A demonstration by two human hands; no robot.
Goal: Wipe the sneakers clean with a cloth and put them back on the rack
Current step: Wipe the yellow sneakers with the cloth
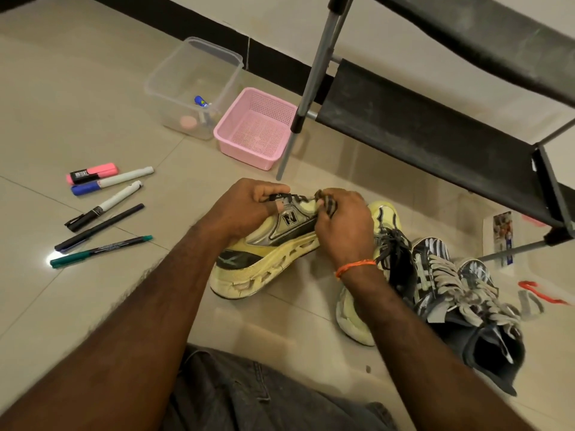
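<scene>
Two hands work on a yellow-and-silver sneaker (273, 244) lying on its side on the tiled floor (93, 119), centre of view. Left hand (245, 206) grips the sneaker's upper, fingers curled around a black lace. Right hand (345, 225) pinches a dark striped cloth (326, 203) against the sneaker's top near the tongue; orange wristband (354, 266) on that wrist. Matching second sneaker (370, 275) sits just right of it, partly hidden by the right forearm. Dark sneakers with pale laces (451, 284) lie further right. Black shoe rack (435, 132) stands far right. Pink basket (256, 127) and clear plastic box (193, 85) sit far centre, touching or nearly so. Markers and pens (102, 209) are scattered left on the floor, well apart from the sneakers.
</scene>
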